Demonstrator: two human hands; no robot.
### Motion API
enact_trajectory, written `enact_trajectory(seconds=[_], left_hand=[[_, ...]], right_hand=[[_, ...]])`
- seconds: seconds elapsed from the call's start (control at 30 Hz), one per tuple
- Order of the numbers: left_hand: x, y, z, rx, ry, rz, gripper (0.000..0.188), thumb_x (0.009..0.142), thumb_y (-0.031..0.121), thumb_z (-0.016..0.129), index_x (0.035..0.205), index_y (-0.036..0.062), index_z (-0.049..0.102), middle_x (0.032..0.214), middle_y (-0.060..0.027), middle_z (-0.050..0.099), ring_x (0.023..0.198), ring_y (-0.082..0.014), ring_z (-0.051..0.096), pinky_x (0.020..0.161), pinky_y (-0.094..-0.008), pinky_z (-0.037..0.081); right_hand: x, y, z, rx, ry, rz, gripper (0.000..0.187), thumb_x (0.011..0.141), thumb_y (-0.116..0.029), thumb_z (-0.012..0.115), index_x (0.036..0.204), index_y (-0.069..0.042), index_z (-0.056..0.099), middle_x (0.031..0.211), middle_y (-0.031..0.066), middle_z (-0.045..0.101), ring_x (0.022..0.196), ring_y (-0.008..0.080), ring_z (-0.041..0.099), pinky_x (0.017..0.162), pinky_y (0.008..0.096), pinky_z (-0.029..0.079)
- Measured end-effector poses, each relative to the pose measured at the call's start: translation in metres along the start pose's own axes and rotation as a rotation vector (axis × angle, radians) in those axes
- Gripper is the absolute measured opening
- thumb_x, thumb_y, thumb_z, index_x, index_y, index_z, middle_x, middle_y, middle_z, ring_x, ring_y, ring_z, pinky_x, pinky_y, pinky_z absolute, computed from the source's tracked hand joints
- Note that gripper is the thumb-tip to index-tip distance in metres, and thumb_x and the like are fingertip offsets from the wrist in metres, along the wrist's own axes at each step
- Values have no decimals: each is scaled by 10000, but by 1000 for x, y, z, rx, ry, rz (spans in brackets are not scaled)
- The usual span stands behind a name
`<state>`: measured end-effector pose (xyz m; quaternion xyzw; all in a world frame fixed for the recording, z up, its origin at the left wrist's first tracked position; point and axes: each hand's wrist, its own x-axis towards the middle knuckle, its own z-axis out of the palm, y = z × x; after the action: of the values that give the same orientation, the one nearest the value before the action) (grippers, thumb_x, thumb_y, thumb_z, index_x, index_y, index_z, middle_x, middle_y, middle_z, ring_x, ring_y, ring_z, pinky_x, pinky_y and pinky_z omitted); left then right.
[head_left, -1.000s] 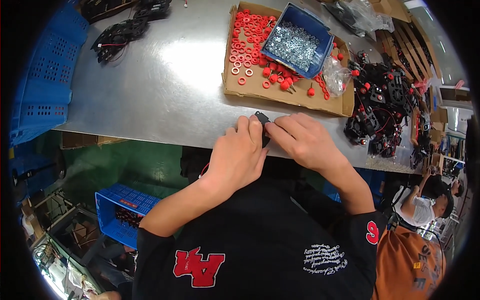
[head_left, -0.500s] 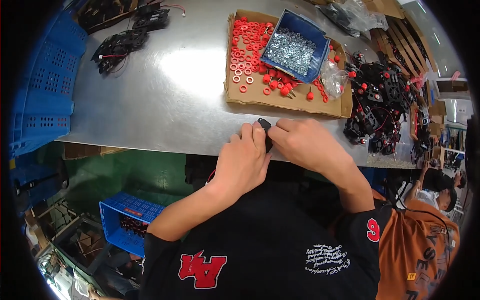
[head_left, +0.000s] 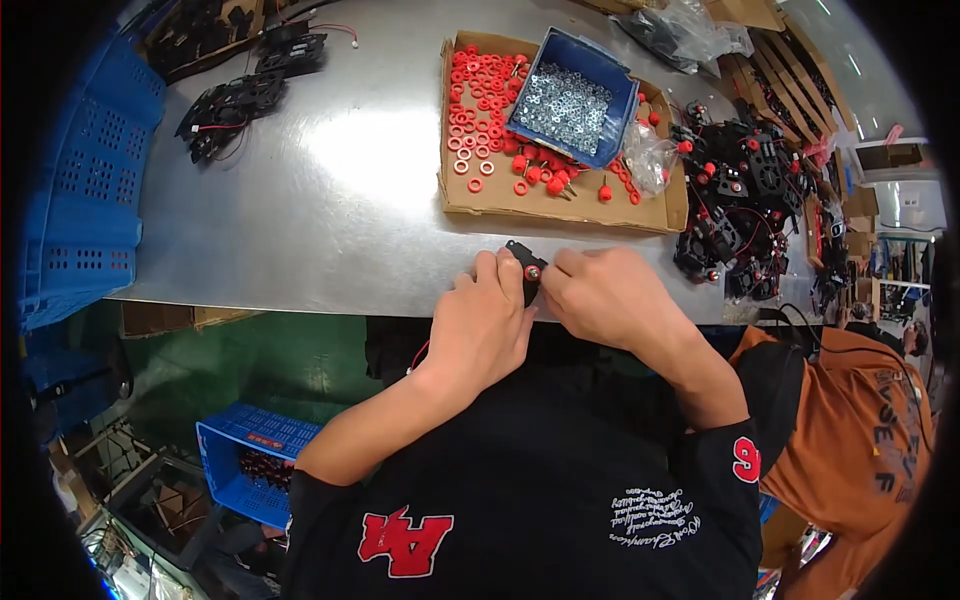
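My left hand [head_left: 476, 312] grips a small black plastic part [head_left: 522, 254] above the table's front edge. On that part sits a red ring [head_left: 532, 272] with a shiny metal piece in its middle. A thin red wire shows beside my left wrist. My right hand [head_left: 612, 296] is closed, its thumb and fingertips pinched against the part's right side, next to the ring. Whatever lies between those fingertips is hidden. Just beyond both hands stands a shallow cardboard tray [head_left: 550, 212] with red rings and red-headed screws. A blue bin [head_left: 622, 118] of small metal nuts [head_left: 565, 105] rests in it.
Black assemblies with red pieces [head_left: 750, 200] are heaped at the right. More black parts with wires [head_left: 230, 110] lie at the far left, near a blue crate [head_left: 85, 150]. Another blue crate [head_left: 260, 425] stands low at the left. A person in orange [head_left: 850, 410] is at my right.
The red ring with its metal centre has come into sight on the black part. My right fingertips have shifted slightly downward beside it. The whole view has shifted a little.
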<state>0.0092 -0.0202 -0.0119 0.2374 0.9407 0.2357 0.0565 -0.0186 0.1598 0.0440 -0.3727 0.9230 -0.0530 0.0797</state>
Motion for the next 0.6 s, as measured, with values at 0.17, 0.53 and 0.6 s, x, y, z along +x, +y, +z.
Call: enact_trajectory(seconds=[0.17,0.53,0.6], left_hand=[[1,-3,0,-15,6,9,622,868,270,695,1263,-124,419,1020,-200,544,742,-334,656,573,-408,546],[0,-4,3,32,52,36,626,871,313,701,1253,-114,449,984,-173,542,709,-296,655,601,-358,557],[-2,-6,5,1,51,21,622,872,299,700,1257,-115,438,1014,-196,551,723,-325,658,604,-392,555]], right_hand=[[1,-2,5,63,233,53,161,811,-192,710,758,-52,651,727,84,609,610,289,635,567,401,519],[-22,-29,40,474,585,370,388,830,-71,736,1206,-41,649,836,96,655,594,209,631,555,321,523],[-22,-28,44,501,622,359,427,834,-62,731,1249,-36,633,872,103,665,604,204,638,568,316,530]])
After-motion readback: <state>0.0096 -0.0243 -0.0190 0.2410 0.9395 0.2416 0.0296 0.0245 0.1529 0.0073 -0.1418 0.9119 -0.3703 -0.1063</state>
